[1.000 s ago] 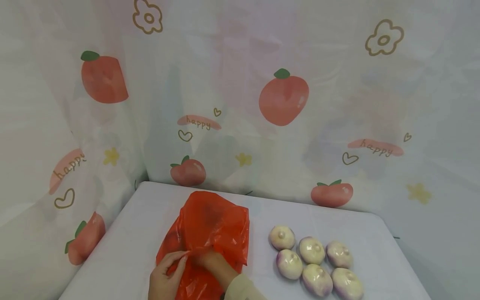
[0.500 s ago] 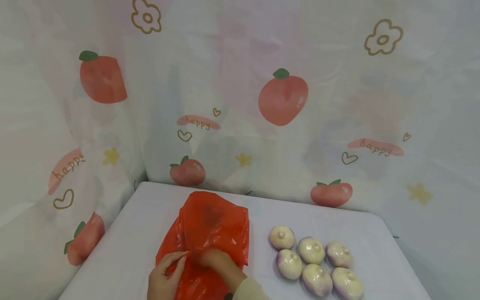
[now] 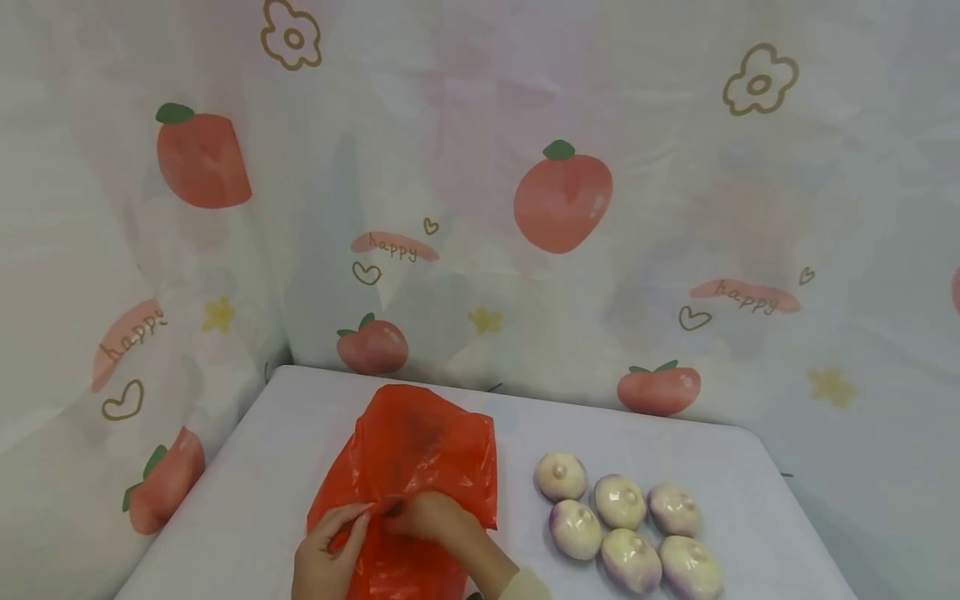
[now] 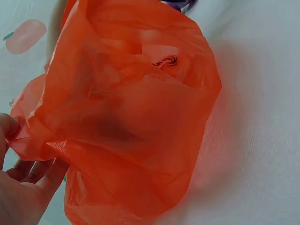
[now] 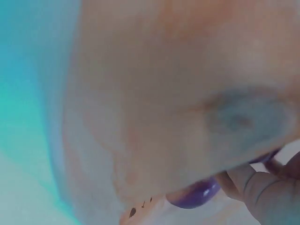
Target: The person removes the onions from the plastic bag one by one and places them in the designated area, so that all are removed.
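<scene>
A red plastic bag point(image 3: 427, 450) lies on the white table in the head view. At its mouth my left hand point(image 3: 326, 554) pinches the edge between thumb and fingers; the left wrist view shows this hand point(image 4: 28, 187) beside the thin film. My right hand point(image 3: 431, 517) reaches into the bag's mouth from the right, its fingertips partly hidden by the film. In the right wrist view, the fingers of the right hand point(image 5: 267, 192) curl against a glossy purple turnip point(image 5: 194, 194), mostly covered by bag and hand.
Several cream-and-purple turnips point(image 3: 630, 560) sit in a cluster on the table point(image 3: 697, 450) to the bag's right. Behind stands a fabric backdrop point(image 3: 480, 167) printed with fruit and flowers. A purple thing point(image 4: 180, 3) shows at the top of the left wrist view.
My right hand and sleeve have shifted a little to the right, with more of the hand and forearm showing outside the bag. The left hand keeps its pinch; the turnips on the table stay put.
</scene>
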Demonstrator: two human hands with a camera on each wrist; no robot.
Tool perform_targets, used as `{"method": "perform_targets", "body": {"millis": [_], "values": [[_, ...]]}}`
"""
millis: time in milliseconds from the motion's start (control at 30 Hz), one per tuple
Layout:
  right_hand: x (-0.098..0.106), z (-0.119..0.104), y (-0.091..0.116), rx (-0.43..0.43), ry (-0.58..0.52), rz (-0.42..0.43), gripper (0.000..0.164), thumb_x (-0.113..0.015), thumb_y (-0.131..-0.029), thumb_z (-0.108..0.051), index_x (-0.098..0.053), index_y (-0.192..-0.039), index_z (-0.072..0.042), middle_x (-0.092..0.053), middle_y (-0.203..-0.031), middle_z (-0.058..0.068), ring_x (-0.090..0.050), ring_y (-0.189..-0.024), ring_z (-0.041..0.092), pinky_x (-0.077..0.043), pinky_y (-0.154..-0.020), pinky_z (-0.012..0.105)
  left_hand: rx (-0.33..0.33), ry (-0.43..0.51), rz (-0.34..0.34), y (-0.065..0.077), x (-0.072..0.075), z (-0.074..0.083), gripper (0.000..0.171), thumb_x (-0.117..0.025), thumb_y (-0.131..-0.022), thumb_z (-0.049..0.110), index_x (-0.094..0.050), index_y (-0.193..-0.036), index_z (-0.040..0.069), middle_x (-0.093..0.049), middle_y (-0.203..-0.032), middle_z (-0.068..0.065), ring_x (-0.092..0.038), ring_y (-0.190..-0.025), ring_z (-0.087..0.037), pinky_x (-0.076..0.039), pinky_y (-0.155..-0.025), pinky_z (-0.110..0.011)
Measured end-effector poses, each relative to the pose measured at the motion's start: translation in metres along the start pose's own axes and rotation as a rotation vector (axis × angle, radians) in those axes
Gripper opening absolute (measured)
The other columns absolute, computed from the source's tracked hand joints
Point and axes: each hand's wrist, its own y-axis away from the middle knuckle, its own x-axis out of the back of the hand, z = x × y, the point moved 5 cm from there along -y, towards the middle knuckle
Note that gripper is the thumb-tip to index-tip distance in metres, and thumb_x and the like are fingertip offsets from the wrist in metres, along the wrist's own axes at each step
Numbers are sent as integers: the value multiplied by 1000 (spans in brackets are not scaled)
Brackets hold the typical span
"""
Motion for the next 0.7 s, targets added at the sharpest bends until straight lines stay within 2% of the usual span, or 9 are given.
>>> {"method": "perform_targets", "body": {"millis": [200,267,467,567,700], "values": [[8,-1,10,102,106,125,39,-80,-76,-23,-60,-107,-35,-58,-90,-22,-54,-78,2,-51,-77,25,54,-2,-21,-1,-1,-3,15,-67,-87,6,-73,-98,13,-66,-94,3,-62,-89,-13,-53,-76,-27],[10,-1,14,95,125,145,35,-80,-76,-23,-62,-104,-34,-58,-86,-21,-55,-75,2,-52,-75,24,65,-5,-26,-1,-2,-3,15,-66,-88,6,-73,-99,12,-66,-95,2,-61,-90,-14,-53,-77,-28],[13,3,26,21,105,126,18,-79,-77,-25,-66,-89,-28,-60,-75,-16,-56,-66,5,-55,-72,27,101,-2,-37,0,-3,-3,15,-66,-89,9,-72,-102,11,-66,-98,0,-62,-92,-18,-52,-80,-30],[16,5,31,13,79,124,23,-79,-77,-25,-64,-95,-27,-61,-78,-16,-58,-68,5,-55,-73,31,108,0,-38,0,-3,-1,15,-66,-89,10,-72,-102,11,-66,-99,0,-62,-93,-18,-52,-80,-30],[18,10,36,20,38,124,39,-80,-76,-25,-59,-108,-30,-60,-90,-18,-59,-77,4,-54,-78,35,91,-7,-33,1,-4,1,14,-67,-88,9,-72,-101,10,-66,-97,-1,-62,-92,-19,-52,-80,-30]]}}
